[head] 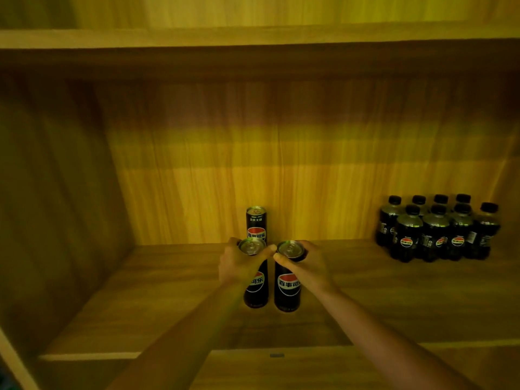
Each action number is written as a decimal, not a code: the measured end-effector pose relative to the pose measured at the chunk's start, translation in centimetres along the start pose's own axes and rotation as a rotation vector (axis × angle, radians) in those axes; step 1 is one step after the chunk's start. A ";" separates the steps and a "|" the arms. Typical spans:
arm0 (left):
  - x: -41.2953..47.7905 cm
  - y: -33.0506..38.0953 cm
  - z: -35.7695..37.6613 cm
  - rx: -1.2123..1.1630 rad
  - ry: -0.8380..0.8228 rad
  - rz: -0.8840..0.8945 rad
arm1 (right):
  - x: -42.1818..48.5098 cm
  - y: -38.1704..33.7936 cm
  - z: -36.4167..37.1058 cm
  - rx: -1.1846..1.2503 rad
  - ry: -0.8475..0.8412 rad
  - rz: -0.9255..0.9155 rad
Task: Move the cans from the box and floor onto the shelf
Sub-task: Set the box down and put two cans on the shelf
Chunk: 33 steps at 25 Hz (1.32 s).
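L hand (239, 263) grips the top of one can (256, 288), R hand (305, 266) the top of another (287, 291); both upright, side by side on the shelf (365, 305). A 3rd can (256, 225) stands right behind the L one, w/ bottles (436, 232) far R. Looks like both just need letting go.

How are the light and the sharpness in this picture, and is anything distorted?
Head view: dim, with a yellow-green cast; light and dark bands cross the back panel; the left wall lies in shadow; the upper shelf edge bends slightly, from the wide-angle lens; labels on the left can and right can read sharp, the bottles softer.
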State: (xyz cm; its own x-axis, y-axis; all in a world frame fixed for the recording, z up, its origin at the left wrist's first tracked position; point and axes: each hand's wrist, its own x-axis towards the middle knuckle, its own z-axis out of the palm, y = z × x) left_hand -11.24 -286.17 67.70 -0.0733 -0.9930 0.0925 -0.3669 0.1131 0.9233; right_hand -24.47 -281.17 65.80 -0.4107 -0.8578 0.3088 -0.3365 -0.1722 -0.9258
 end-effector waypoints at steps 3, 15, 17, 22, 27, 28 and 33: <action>0.5 -0.7 0.4 0.036 -0.004 0.014 | 0.5 0.4 0.1 0.010 0.009 -0.010; -1.6 -9.3 0.4 0.330 -0.238 0.040 | -3.8 7.3 0.7 -0.335 -0.152 0.201; -1.6 -10.3 1.0 0.497 -0.125 0.128 | -4.2 7.6 1.4 -0.478 -0.104 0.141; 0.6 -10.0 2.3 0.506 -0.054 0.157 | -1.5 9.7 2.8 -0.475 -0.040 0.109; 4.8 -9.3 4.3 0.529 -0.053 0.101 | 3.0 10.9 4.1 -0.524 -0.014 0.185; 5.4 -9.3 4.7 0.532 -0.043 0.104 | 3.9 11.3 4.3 -0.544 -0.014 0.197; 7.2 -9.2 5.8 0.546 -0.030 0.109 | 6.1 11.6 4.3 -0.650 0.015 0.189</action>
State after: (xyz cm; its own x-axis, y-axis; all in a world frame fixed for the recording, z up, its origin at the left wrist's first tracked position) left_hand -13.75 -294.19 57.68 -0.1610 -0.9741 0.1590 -0.7822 0.2242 0.5812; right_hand -27.25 -290.49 56.02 -0.5229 -0.8368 0.1625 -0.6973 0.3104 -0.6461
